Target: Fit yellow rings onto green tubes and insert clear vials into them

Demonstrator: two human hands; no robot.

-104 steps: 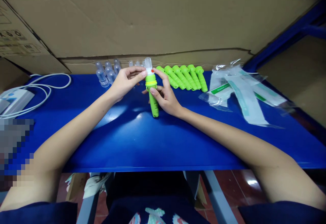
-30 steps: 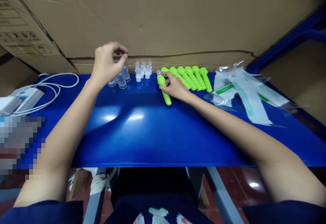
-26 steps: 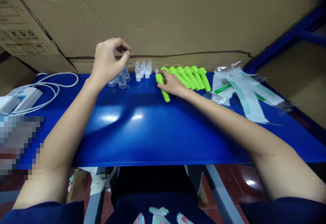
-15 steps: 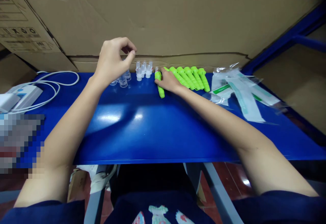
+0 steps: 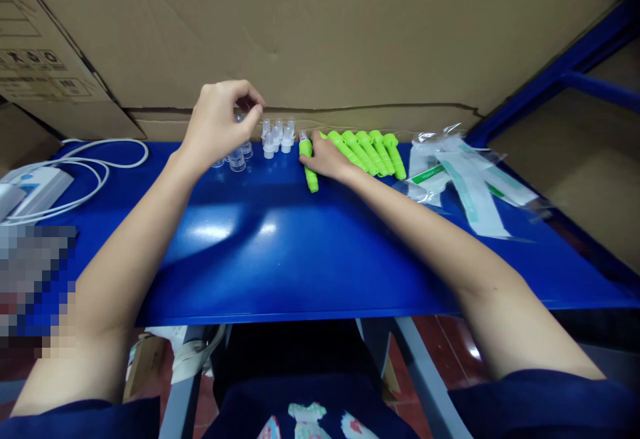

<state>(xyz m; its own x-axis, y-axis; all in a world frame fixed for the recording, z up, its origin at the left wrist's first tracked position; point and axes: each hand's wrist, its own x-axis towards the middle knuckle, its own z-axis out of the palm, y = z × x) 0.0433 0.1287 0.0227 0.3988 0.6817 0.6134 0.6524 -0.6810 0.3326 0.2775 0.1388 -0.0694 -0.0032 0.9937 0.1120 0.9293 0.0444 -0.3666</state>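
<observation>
My left hand (image 5: 219, 121) hovers above a cluster of clear plastic caps (image 5: 235, 156) at the back of the blue table (image 5: 280, 246), fingers pinched on one clear cap. My right hand (image 5: 327, 156) lies over a green tube-shaped piece (image 5: 309, 167) with a red-dotted white tip, pressing it onto the table. To its right lies a row of several green pieces (image 5: 370, 152). A few white-tipped clear connectors (image 5: 278, 136) stand between my hands.
Clear plastic pouches (image 5: 465, 182) lie at the right end of the table. A white device with a coiled cable (image 5: 45, 179) sits at the left end. Cardboard sheets (image 5: 310, 32) form the wall behind. A blue frame rail (image 5: 565, 59) runs at the right.
The assembled green piece held upright in both hands has been laid down by my right hand and slid left beside the row. My left hand has moved to the clear caps and pinched one.
</observation>
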